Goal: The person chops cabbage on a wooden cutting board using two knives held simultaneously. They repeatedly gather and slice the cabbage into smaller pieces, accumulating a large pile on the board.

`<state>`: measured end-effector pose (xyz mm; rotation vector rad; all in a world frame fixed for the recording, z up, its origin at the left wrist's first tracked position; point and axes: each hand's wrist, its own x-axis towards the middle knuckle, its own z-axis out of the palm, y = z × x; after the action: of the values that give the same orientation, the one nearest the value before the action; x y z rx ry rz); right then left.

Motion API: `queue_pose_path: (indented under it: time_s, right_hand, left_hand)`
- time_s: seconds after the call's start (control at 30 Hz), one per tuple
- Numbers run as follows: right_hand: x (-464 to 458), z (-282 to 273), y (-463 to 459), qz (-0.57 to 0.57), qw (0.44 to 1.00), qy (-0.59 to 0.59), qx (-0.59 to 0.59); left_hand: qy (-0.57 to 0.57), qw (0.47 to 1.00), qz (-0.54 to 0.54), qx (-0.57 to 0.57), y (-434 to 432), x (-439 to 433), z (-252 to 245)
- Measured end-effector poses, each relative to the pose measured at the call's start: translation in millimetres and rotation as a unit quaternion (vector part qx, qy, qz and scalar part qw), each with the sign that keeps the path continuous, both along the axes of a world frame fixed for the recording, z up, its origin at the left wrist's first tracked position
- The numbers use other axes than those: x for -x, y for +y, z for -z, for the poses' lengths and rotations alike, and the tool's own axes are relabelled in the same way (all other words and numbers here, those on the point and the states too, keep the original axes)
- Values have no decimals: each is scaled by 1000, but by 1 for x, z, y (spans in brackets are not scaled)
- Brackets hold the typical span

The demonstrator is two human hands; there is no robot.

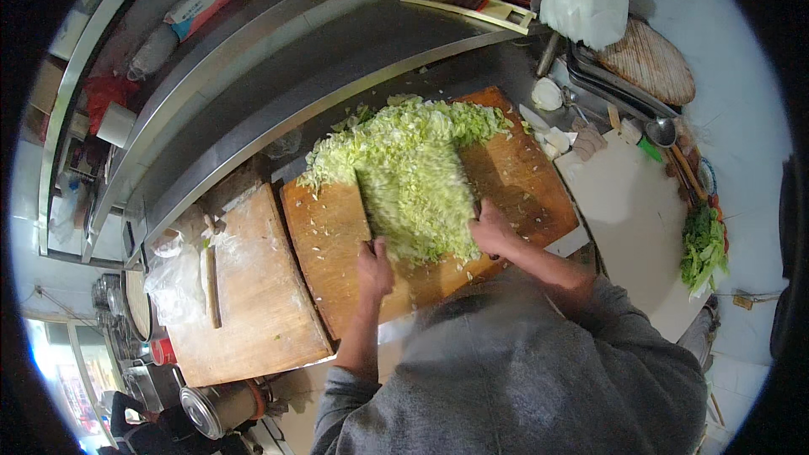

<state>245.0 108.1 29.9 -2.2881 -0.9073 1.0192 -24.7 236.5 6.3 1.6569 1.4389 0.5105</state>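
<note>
A broad heap of chopped pale-green cabbage [411,139] covers the middle and back of a wooden cutting board [531,183]. My left hand [375,272] grips the handle of a knife [364,212], whose blade is seen nearly edge-on at the heap's left side. On the other side, my right hand [496,232] is closed around a second knife [476,206]; its blade is blurred and hard to make out against the cabbage. Between the two hands the cabbage is smeared by motion. Small shreds lie scattered over the board's bare parts.
Left of the board, another wooden board [253,291] bears a rolling pin [212,287] and a plastic bag [180,284]. A steel shelf [303,110] runs behind. Rightward are a ladle [661,133] and leafy greens [703,246]. A lidded metal pot [218,407] and a person [158,426] are lower left.
</note>
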Motion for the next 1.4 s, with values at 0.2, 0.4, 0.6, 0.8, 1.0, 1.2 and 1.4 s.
queue_pose_path:
  time_s: [0.2, 0.4, 0.6, 0.8, 1.0, 1.2, 1.4]
  right_hand:
    - [10, -64, 18, -38, 992, 103, 64]
    - [16, -40, 29, -71, 995, 16, -62]
    - [24, -22, 40, -89, 995, 23, 28]
    - [36, -35, 38, -160, 987, -16, 10]
    - [63, -29, 35, -166, 986, 6, -12]
    - [87, -22, 40, -190, 977, -28, -98]
    - [78, -24, 38, -225, 971, 45, -68]
  left_hand:
    - [-70, 982, -34, 173, -30, 27, -21]
    - [-45, 995, -33, 82, -24, 14, -35]
    - [-61, 994, -11, 95, -17, -5, -18]
    - [-80, 984, -15, 158, -31, 20, -23]
    - [-106, 984, -55, 130, -45, 31, -30]
    - [-180, 968, -117, 133, -59, 39, -40]
    - [-115, 972, -141, 150, -64, 34, -25]
